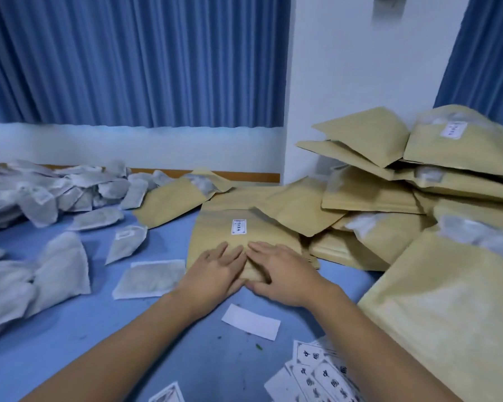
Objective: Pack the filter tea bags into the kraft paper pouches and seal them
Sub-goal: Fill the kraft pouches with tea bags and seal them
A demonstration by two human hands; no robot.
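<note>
1. Step in hand, as I read it: sealing. The left hand (215, 274) and right hand (282, 271) lie side by side on the near edge of the kraft paper pouch (215, 227). The fingers are straight and flat, pressing down and grasping nothing. Thumbs sit at the edge; can't tell if they tuck under
2. The pouch lies flat on the blue tabletop (99, 329), running away past the fingertips, with its white label (238, 226) just beyond them
3. To do it well: press where the fingertips meet, then slide outward to both corners. Push the air out first and keep any bag corner clear of the seal line
4. The kraft is matte, stiff and holds creases, so one firm pass is probably better than rubbing
5. The filter tea bags (41, 192) are heaped well left of the left fingers: thin, pale, fibrous, limp pillows. A flat rectangular tea bag (150, 278) lies just beside them
6. Right of the right fingers sits a pouch stack (389, 184), several with pale patches at the mouth; bags or windows, can't tell
</note>
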